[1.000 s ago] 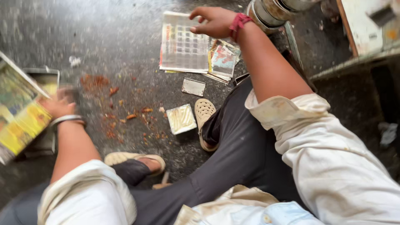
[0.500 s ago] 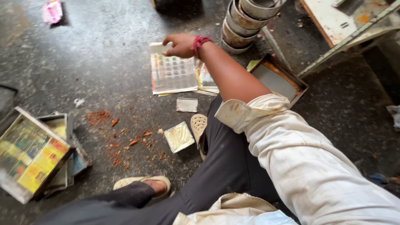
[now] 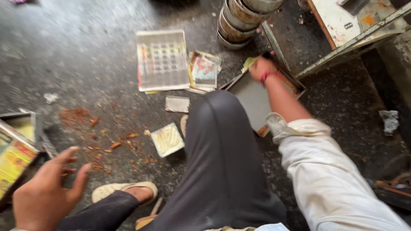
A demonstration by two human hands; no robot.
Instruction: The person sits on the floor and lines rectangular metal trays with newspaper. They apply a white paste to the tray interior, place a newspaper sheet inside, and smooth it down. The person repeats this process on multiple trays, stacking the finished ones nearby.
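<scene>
My right hand [image 3: 262, 68], with a red band at the wrist, reaches over the far corner of a flat metal tray [image 3: 250, 99] on the floor. Its fingers are curled and blurred beside a green-yellow scrap [image 3: 248, 63]; whether they grip it I cannot tell. My left hand [image 3: 45, 190] hovers low at the left with fingers spread and nothing in it, next to a colourful printed tin [image 3: 15, 159]. My bent knee in dark trousers [image 3: 218, 145] lies between the two hands.
On the dark floor lie a gridded printed sheet [image 3: 162, 60], picture cards [image 3: 204, 69], a small grey paper [image 3: 177, 104], a cream square piece [image 3: 168, 139] and orange-red crumbs [image 3: 85, 122]. Stacked metal bowls [image 3: 237, 23] stand behind the tray. A white board [image 3: 342, 21] is at top right.
My right hand left the gridded sheet and moved right to the tray's far corner. My left hand, off the tin a second ago and out of view since, is back at lower left, open.
</scene>
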